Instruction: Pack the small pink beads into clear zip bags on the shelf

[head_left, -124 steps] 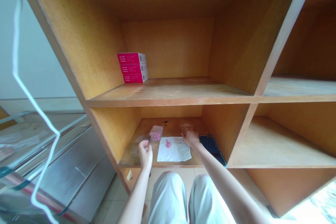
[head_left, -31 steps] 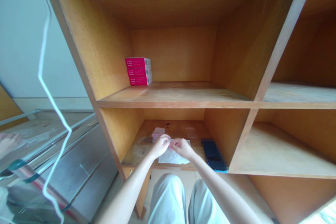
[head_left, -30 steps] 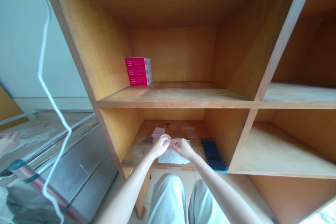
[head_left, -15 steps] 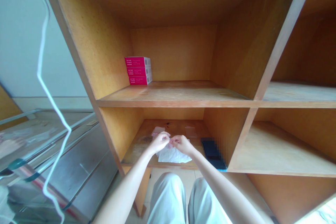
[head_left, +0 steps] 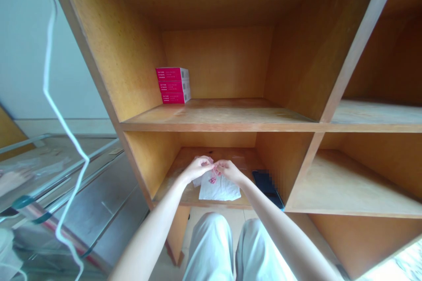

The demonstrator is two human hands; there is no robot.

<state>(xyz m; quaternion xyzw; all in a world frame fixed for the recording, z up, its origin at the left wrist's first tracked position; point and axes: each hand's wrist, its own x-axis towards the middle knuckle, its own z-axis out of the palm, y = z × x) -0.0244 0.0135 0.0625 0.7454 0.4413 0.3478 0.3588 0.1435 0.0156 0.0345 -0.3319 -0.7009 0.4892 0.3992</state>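
My left hand (head_left: 199, 168) and my right hand (head_left: 227, 170) meet over the lower shelf, fingertips pinched close together. Between and just below them shows a small pink-patterned thing (head_left: 212, 180), partly see-through; its kind is too small to make out. Beneath lies a white sheet (head_left: 220, 191), cloth or paper, spread near the shelf's front edge. Some pale, thin material sits at its left, partly covered by my left hand.
A dark flat device (head_left: 267, 188) rests by the right wall of the lower compartment. Three stacked pink boxes (head_left: 173, 86) stand on the upper shelf (head_left: 231, 112). At left hangs a white cable (head_left: 67, 127) before a metal-framed cart, where another person's hand (head_left: 15, 181) shows.
Both hands have risen slightly and moved away from me, still pinched together. The pink-patterned thing and more of the white sheet now show below them. The view has tilted a little.
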